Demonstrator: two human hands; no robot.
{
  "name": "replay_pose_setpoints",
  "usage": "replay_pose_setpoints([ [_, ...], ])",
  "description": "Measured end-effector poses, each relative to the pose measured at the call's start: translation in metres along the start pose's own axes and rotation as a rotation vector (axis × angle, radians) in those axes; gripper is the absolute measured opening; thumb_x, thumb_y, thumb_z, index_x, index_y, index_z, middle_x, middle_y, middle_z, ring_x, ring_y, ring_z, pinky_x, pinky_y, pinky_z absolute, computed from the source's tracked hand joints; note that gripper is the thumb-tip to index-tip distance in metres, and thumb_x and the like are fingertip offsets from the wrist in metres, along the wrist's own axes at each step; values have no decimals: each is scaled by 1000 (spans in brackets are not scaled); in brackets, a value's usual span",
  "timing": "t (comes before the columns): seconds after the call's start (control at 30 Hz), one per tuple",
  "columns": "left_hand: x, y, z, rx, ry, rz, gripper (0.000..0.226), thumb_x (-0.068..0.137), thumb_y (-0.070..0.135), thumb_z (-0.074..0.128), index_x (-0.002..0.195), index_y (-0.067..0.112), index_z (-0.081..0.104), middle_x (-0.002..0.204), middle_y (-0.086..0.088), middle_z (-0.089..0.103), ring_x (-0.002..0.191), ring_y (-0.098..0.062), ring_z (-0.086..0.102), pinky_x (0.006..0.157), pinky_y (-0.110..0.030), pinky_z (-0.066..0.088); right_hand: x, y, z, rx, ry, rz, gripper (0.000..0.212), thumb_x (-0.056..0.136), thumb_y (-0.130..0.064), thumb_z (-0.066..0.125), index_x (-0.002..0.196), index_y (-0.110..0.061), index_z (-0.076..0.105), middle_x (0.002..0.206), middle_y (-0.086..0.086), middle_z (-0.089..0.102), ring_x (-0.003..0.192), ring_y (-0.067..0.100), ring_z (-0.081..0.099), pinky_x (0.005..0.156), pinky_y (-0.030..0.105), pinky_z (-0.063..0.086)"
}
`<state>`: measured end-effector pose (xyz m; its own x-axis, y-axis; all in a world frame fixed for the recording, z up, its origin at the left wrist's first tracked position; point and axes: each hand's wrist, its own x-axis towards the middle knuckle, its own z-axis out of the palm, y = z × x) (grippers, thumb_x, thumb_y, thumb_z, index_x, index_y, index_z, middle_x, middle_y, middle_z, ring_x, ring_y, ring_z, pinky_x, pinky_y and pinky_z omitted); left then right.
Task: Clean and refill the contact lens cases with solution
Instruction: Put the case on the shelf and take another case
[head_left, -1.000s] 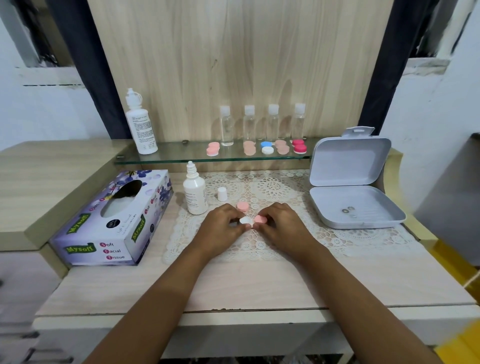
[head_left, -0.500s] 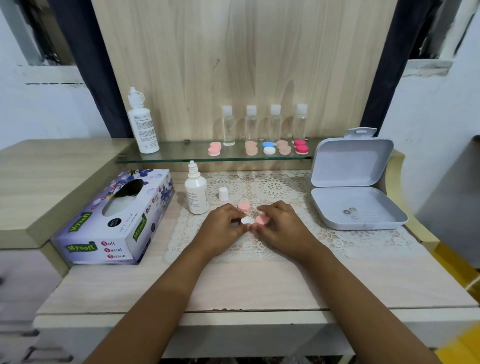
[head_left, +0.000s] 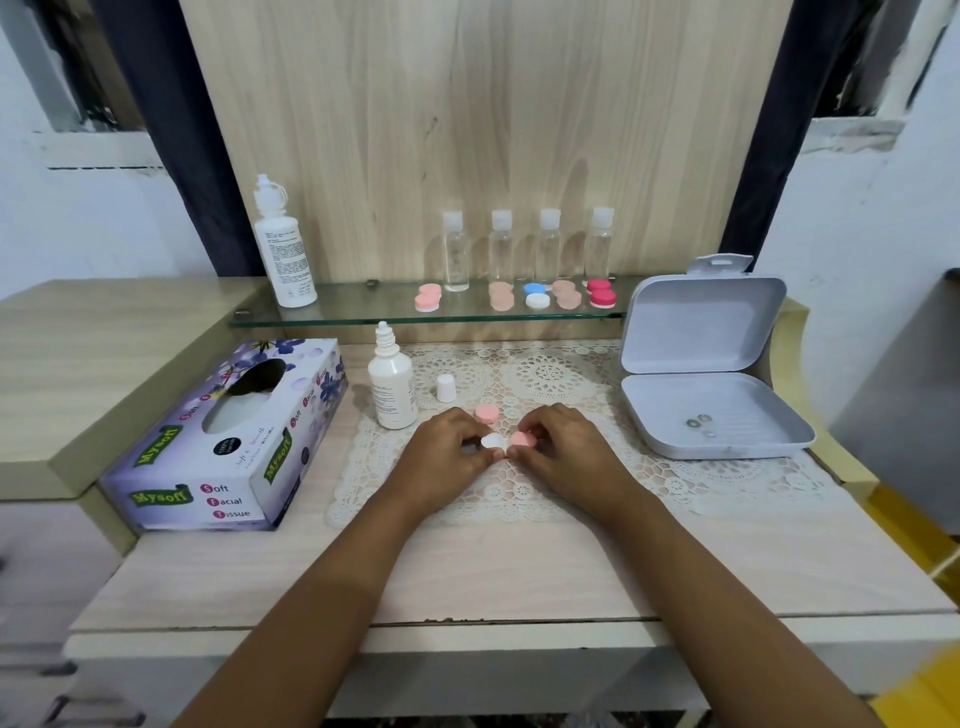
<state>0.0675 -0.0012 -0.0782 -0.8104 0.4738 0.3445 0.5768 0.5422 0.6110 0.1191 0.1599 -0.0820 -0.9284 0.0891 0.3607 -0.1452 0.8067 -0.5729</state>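
Note:
A white contact lens case lies on the lace mat between my hands. My left hand pinches its white left end. My right hand curls its fingers round the pink cap on the case's right well. A second pink cap lies loose just behind them. The small solution bottle stands uncapped to the left, its white cap beside it. Several more lens cases sit on the glass shelf.
A tissue box lies at the left. An open white box with small lenses in it stands at the right. A tall white bottle and several clear bottles line the glass shelf.
Both hands stay on the case in nearly the same place; the fingers of my right hand have shifted slightly on the pink cap.

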Motion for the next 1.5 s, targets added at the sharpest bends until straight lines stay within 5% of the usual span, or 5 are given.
replay_pose_setpoints([
  [0.33,1,0,0,9,-3,-5,26,82,22,70,106,10,70,104,0,60,90,-4,51,71,4,31,-3,1,3,4,14,-22,39,79,-39,68,109,-14,61,101,0,52,100,14,46,87,29,41],
  [0.57,1,1,1,0,-1,-17,25,82,24,70,103,11,70,103,0,61,92,-6,53,71,-3,33,-1,2,1,22,-5,-47,23,86,-17,60,109,-12,62,102,2,60,98,17,53,86,26,42],
  [0.97,0,2,1,-1,5,-21,25,82,22,70,104,10,70,103,0,61,91,-6,51,73,-10,31,18,4,-8,100,160,156,13,86,-24,63,90,-12,60,86,-2,59,82,13,52,54,9,32],
  [1.1,0,1,2,0,8,-25,25,82,23,70,103,10,70,103,0,61,92,-7,52,74,-10,31,22,9,-1,55,120,138,12,82,-24,68,84,-13,64,81,4,65,85,22,55,64,27,35],
  [1.5,-1,3,1,15,9,-22,28,82,24,70,107,11,69,105,-1,61,97,-11,55,78,-12,33,17,4,-7,124,89,70,18,86,-26,64,90,-12,73,87,6,71,83,17,62,68,19,41],
])
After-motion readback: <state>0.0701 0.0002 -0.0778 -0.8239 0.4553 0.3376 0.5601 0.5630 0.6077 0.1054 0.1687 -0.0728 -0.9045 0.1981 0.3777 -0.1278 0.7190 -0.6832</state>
